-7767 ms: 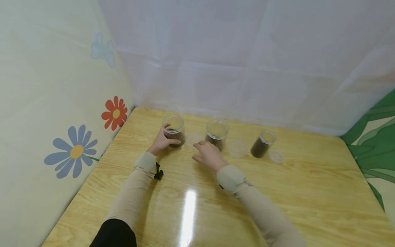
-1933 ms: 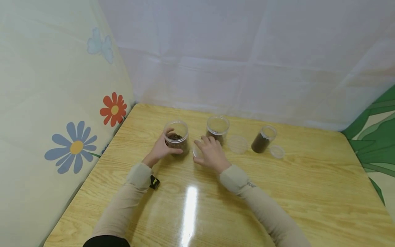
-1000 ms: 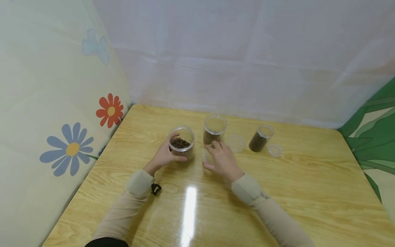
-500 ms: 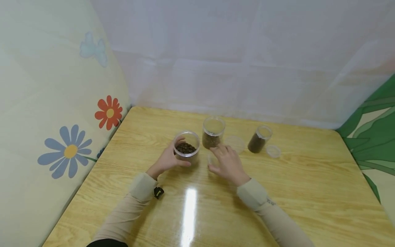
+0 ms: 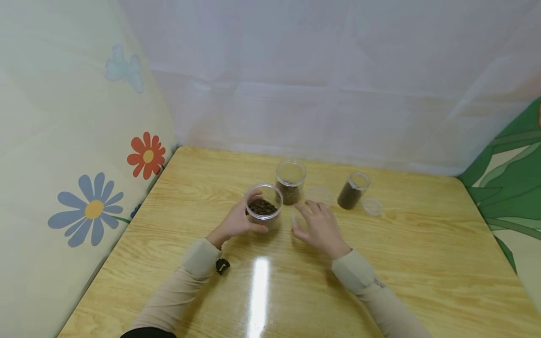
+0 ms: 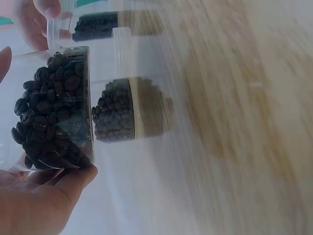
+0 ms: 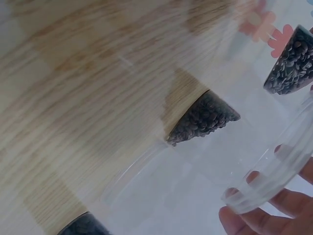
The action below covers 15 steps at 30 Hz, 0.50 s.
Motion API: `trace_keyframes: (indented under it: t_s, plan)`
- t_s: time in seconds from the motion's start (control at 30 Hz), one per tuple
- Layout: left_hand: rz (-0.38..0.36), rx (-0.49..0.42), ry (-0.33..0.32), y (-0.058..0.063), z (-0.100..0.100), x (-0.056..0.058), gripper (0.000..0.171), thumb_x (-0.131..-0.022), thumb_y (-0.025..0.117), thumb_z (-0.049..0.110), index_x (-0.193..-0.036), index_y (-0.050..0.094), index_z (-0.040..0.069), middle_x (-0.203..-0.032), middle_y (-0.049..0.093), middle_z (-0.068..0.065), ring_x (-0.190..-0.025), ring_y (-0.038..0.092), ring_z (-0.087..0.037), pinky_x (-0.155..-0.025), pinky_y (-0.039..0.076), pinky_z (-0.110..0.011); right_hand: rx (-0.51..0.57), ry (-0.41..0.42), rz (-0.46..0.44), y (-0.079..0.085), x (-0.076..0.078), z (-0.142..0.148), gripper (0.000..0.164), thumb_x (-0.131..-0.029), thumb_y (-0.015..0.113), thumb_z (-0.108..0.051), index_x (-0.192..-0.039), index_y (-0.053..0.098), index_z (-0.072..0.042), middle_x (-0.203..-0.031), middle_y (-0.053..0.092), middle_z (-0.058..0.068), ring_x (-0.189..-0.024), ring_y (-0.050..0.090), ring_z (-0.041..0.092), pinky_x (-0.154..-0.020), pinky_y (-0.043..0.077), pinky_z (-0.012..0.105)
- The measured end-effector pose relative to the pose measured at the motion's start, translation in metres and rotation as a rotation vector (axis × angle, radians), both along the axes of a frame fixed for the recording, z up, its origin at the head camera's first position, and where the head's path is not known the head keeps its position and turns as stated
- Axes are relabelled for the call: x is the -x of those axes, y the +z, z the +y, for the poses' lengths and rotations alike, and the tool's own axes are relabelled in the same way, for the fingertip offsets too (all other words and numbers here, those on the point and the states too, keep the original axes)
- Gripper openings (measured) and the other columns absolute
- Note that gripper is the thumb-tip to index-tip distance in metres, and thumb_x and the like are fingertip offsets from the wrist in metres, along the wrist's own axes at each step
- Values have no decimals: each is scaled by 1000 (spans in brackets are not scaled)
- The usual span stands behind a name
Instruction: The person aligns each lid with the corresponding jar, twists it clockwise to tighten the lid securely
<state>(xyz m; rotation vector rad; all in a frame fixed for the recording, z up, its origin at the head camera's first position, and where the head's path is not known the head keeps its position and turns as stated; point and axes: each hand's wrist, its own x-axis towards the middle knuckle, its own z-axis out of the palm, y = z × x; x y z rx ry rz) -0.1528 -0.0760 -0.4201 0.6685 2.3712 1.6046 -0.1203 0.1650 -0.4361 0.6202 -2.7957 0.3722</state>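
My left hand (image 5: 236, 221) grips a wide clear jar (image 5: 264, 212), its fingers behind and thumb in front. Dark coffee beans (image 6: 51, 110) fill its lower part, and its open mouth faces up. The left wrist view has the jar held off the table. To its right, my right hand (image 5: 323, 230) pinches a clear round lid (image 7: 274, 181) at the rim with fingertips and thumb. That lid is tilted and lies just right of the jar, faint in the head view. Just behind them stands a second lidless jar (image 5: 290, 188), partly filled with beans.
A narrower open jar (image 5: 351, 195) with dark contents stands farther right, a small clear lid (image 5: 373, 207) flat beside it. Another clear lid (image 5: 320, 193) lies behind my right hand. The wooden table (image 5: 422, 244) meets a white cloth (image 5: 296, 84) at the back.
My left hand has lifted the jar and brought it right and toward me. The right hand has picked the lid up from the table and moved right and nearer with it.
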Motion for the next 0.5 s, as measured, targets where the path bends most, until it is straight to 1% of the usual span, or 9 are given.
trace_keyframes:
  t_s: [0.07,0.17,0.23,0.4,0.5]
  plan:
    - [4,10,-11,6,3,-4,95,-59,83,1,-136,28,-1,-133,40,-26,-123,39,-34,-103,25,-48,3,-10,-3,0,-2,3,63,-74,69,-43,-125,53,-8,-120,51,21,-105,48,39,-87,41,51]
    - [3,1,-22,5,6,-4,96,-58,83,0,-136,28,-3,-133,40,-27,-122,39,-36,-104,23,-50,-2,-23,-4,0,-4,6,63,-75,69,-42,-125,53,-8,-120,51,20,-105,48,39,-87,42,50]
    - [15,-5,-25,-2,8,-2,97,-57,83,0,-136,27,-3,-133,40,-27,-122,39,-37,-103,22,-51,-13,-33,-2,-1,-5,9,62,-75,68,-43,-125,53,-8,-120,51,20,-105,49,38,-86,43,49]
    - [35,12,-38,-22,11,5,102,-55,86,6,-138,27,4,-133,42,-21,-122,40,-31,-103,26,-48,-11,-42,15,-1,-8,16,62,-74,70,-42,-123,55,-7,-118,52,21,-103,50,38,-84,43,50]
    - [46,6,-55,-26,14,7,103,-54,87,8,-138,28,4,-133,44,-18,-121,41,-29,-103,27,-47,1,-45,27,1,-11,20,62,-73,71,-41,-122,56,-6,-116,52,22,-103,50,39,-85,42,51]
